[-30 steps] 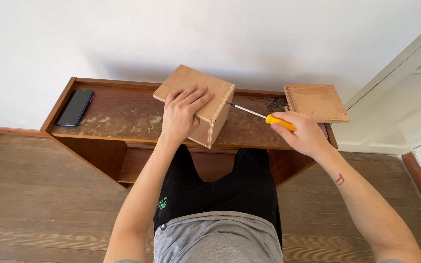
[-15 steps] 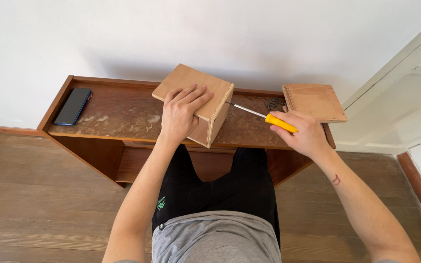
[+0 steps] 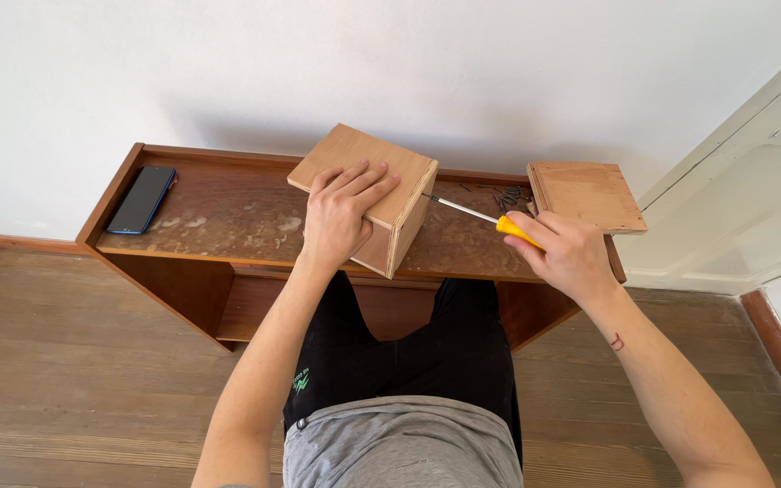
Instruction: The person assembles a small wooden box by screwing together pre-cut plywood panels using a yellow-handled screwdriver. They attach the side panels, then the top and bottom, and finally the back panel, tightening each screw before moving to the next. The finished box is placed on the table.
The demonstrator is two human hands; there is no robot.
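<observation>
A plywood box (image 3: 381,167) stands tilted on a low brown wooden shelf unit (image 3: 219,226). My left hand (image 3: 341,217) lies flat on the box's top face, fingers spread, pressing it down. My right hand (image 3: 567,253) grips a screwdriver (image 3: 490,219) with a yellow handle. Its thin metal shaft points left, and the tip meets the box's right side face near the upper edge.
A dark phone (image 3: 142,199) lies at the shelf's left end. A square plywood panel (image 3: 587,194) rests at the right end, with several small dark screws (image 3: 503,194) scattered beside it. White wall behind, a white door (image 3: 743,199) at the right, wooden floor below.
Both hands, the box and the screwdriver keep the same pose. Only the view has shifted slightly.
</observation>
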